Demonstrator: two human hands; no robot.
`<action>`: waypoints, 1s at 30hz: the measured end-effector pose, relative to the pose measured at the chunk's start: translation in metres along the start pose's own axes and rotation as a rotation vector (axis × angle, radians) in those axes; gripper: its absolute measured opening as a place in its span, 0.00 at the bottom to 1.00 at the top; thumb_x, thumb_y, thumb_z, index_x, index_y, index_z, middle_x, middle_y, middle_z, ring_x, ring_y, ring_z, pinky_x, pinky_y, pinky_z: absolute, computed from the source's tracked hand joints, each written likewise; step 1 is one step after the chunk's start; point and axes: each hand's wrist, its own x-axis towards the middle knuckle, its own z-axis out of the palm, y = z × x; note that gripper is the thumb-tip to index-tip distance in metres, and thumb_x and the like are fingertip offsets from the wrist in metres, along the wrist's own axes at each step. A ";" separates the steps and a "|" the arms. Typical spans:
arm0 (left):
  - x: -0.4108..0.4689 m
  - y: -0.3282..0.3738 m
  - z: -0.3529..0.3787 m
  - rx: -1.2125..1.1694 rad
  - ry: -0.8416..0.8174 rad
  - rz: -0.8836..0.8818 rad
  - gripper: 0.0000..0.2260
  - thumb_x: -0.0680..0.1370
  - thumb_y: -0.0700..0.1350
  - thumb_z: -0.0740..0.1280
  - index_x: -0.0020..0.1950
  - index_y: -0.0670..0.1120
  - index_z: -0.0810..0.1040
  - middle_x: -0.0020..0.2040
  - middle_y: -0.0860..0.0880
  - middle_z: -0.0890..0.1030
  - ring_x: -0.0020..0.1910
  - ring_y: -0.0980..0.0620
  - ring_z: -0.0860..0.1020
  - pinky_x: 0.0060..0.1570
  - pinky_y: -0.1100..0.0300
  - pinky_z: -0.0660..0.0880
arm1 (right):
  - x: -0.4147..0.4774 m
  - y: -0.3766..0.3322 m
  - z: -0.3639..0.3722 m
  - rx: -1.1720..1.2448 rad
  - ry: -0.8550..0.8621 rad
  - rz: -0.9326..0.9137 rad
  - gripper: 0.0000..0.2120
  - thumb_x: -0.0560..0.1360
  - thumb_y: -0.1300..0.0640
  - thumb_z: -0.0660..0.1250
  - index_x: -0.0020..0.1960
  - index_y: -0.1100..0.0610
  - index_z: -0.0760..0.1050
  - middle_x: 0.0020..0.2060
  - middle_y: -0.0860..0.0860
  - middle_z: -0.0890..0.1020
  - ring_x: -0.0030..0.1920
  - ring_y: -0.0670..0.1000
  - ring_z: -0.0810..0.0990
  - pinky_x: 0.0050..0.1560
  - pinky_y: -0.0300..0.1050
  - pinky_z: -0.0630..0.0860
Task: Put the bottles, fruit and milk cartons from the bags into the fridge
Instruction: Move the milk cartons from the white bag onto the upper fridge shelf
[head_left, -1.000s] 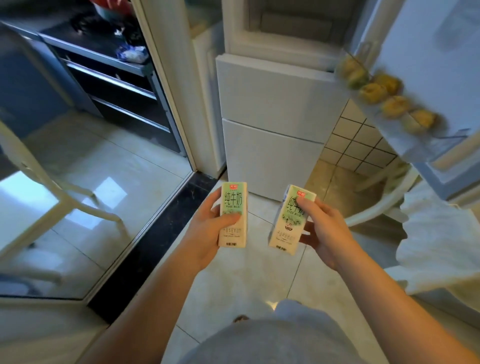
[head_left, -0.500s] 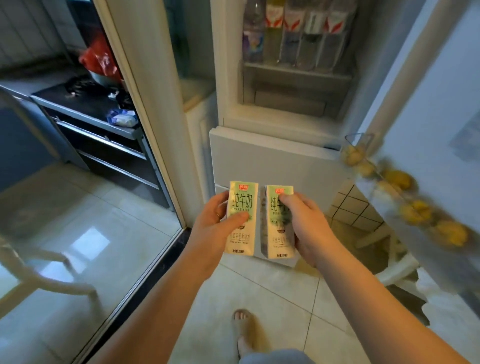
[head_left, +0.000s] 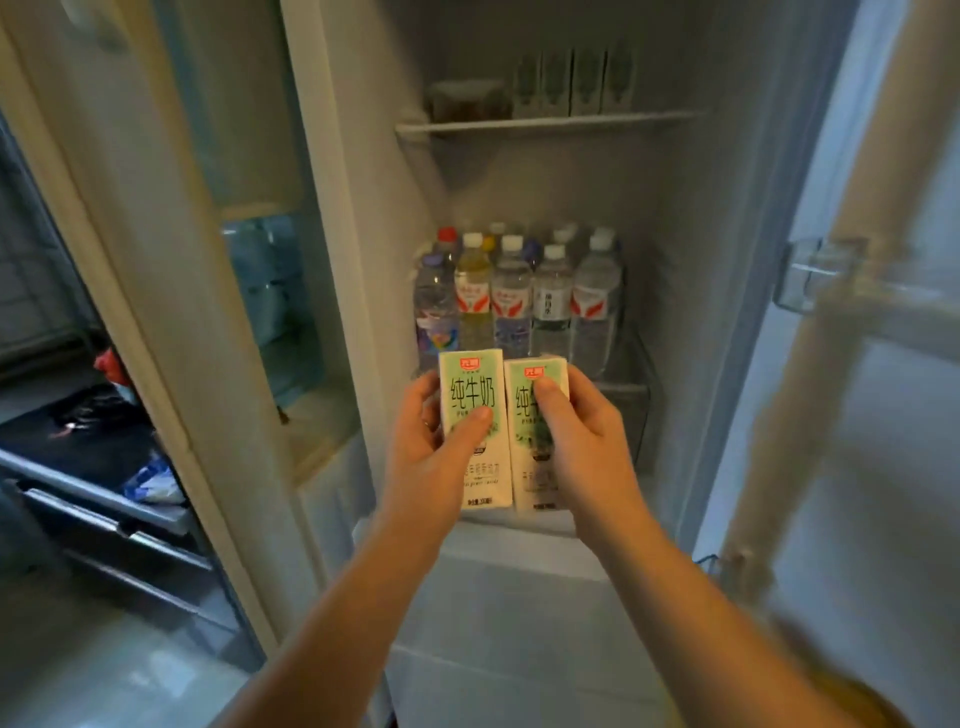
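I hold two green and white milk cartons upright and side by side in front of the open fridge (head_left: 670, 218). My left hand (head_left: 431, 452) grips the left milk carton (head_left: 471, 395), thumb across its front. My right hand (head_left: 587, 441) grips the right milk carton (head_left: 535, 457) the same way. Behind them, several water and drink bottles (head_left: 519, 296) stand packed on the lower shelf. On the upper shelf (head_left: 550, 123) stand several more milk cartons (head_left: 571, 83) in a row beside a jar.
The fridge door (head_left: 883, 364) stands open on the right, with a clear door bin (head_left: 815, 275). A white door frame (head_left: 156, 291) rises on the left. Beyond it is a dark kitchen counter (head_left: 78, 441) with a red bag.
My view has tilted up from the floor to the inside of the fridge. Both hands have brought the cartons together and raised them toward the bottle shelf.
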 end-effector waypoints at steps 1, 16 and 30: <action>0.017 0.005 0.007 0.010 -0.011 0.036 0.17 0.79 0.43 0.67 0.68 0.51 0.71 0.57 0.49 0.83 0.53 0.51 0.84 0.49 0.51 0.83 | 0.015 -0.006 0.000 0.019 0.010 -0.036 0.10 0.83 0.55 0.59 0.56 0.53 0.78 0.44 0.47 0.86 0.42 0.46 0.86 0.38 0.36 0.79; 0.228 0.104 0.079 -0.128 -0.184 0.454 0.17 0.82 0.33 0.57 0.71 0.44 0.66 0.56 0.49 0.81 0.50 0.55 0.83 0.40 0.63 0.80 | 0.210 -0.105 0.006 0.114 0.165 -0.548 0.09 0.84 0.59 0.59 0.56 0.61 0.76 0.41 0.50 0.84 0.41 0.46 0.83 0.37 0.38 0.78; 0.392 0.190 0.134 -0.033 -0.284 0.441 0.23 0.79 0.30 0.56 0.72 0.47 0.62 0.49 0.51 0.77 0.43 0.55 0.79 0.36 0.61 0.80 | 0.385 -0.178 -0.001 -0.129 0.339 -0.525 0.11 0.82 0.53 0.57 0.57 0.54 0.77 0.46 0.50 0.84 0.44 0.49 0.83 0.45 0.49 0.78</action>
